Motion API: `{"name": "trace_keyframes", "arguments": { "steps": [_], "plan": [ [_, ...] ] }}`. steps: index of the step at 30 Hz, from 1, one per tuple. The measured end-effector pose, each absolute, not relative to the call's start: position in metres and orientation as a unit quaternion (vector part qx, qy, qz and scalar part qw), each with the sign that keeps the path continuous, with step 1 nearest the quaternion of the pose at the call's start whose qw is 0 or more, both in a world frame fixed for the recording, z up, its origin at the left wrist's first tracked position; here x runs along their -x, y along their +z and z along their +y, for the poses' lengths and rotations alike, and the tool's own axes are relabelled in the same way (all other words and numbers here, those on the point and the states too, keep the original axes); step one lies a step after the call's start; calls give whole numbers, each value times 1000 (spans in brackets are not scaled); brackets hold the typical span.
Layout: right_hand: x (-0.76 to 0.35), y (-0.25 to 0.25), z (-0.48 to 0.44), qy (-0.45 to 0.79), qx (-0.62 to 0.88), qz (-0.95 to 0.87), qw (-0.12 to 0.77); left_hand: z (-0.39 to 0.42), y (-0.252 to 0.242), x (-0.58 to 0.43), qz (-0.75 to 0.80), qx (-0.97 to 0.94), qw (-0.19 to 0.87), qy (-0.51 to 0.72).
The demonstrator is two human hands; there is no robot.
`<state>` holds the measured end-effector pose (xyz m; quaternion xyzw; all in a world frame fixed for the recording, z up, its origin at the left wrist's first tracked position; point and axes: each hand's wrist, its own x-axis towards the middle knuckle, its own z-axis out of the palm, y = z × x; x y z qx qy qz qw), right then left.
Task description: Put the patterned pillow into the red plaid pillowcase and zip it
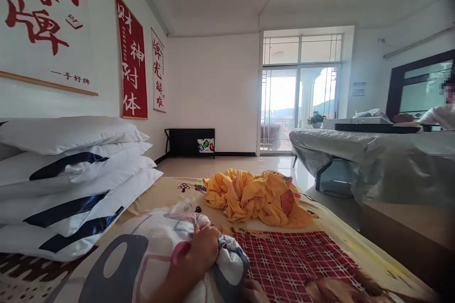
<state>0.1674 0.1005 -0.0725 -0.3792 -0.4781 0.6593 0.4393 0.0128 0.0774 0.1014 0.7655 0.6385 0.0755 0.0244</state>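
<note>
A puffy white pillowcase (159, 241) with grey shapes and pink lines lies before me on the bed. My left hand (204, 248) is closed on its gathered cloth near the upper end. To the right of that fist, a bunched grey-and-white part (231, 260) of the cloth sticks out. Only a dim bit of my right hand (255, 291) shows at the bottom edge, just under this bunch; its fingers are mostly hidden. What fills the pillowcase cannot be seen. A crumpled orange cloth (252, 196) lies beyond my hands.
White pillows (78, 175) with dark bands are stacked on the left. A red checked cloth (295, 260) lies on the yellow bed sheet (355, 241). At right stand a plastic-covered table (327, 139) and a brown box (408, 227); a person (439, 116) is behind the table.
</note>
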Motion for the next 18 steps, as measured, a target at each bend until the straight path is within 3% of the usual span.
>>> {"name": "trace_keyframes", "arguments": {
  "steps": [6, 13, 18],
  "plan": [
    [-174, -45, 97, 701, 309, -362, 532, 86, 120, 1, 637, -768, -10, 70],
    [-183, -6, 92, 675, 328, -406, 521, 83, 79, -42, 559, -828, -6, 34],
    [-177, 26, 82, 625, 347, -475, 513, 82, 73, -39, 535, -840, 26, 85]
  ]
}}
